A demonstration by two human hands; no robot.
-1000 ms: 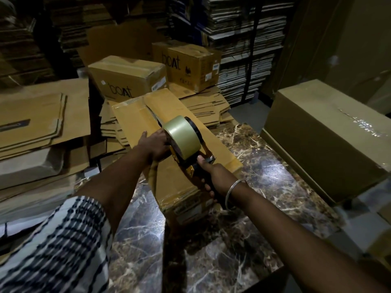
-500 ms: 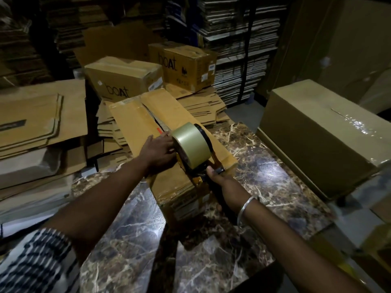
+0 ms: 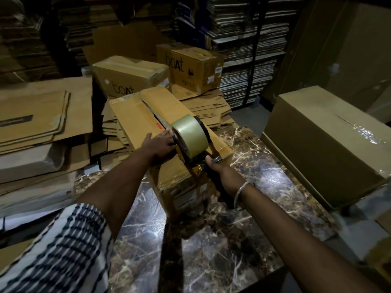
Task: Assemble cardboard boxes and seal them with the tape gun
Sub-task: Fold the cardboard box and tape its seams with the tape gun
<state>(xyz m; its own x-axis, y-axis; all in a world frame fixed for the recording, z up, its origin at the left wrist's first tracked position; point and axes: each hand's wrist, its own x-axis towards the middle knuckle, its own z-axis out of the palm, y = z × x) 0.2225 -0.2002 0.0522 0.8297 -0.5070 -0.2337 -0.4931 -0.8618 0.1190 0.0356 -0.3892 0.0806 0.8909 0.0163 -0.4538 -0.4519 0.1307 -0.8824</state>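
My right hand [image 3: 224, 176] is wrapped around the black handle of the tape gun [image 3: 191, 144], which sits on top of the cardboard box [image 3: 169, 115] I'm sealing, close to its near end. One roll of pale tape [image 3: 189, 138] is loaded on it. My left hand [image 3: 159, 142] lies flat on the box's left top flap, fingers stretched out, right beside the roll, pressing down and not gripping anything. The two top flaps are folded in, with a dark gap running along the seam beyond the gun. There's a metal bangle [image 3: 241, 193] on my right wrist and a striped sleeve [image 3: 63, 246] on my left arm.

The box stands on a brown marble counter [image 3: 211, 240], with its far end sticking out past the edge over a heap of flattened cartons [image 3: 211, 108]. Behind it I count two closed boxes printed "boat", one on the left [image 3: 129, 79] and one on the right [image 3: 194, 68]. One big plain box [image 3: 325, 140] sits to the right with shiny tape across its top. More flat cardboard sheets [image 3: 42, 115] are piled on the left, and the shelves [image 3: 243, 49] at the back are packed with stacked flat board, too many to count.
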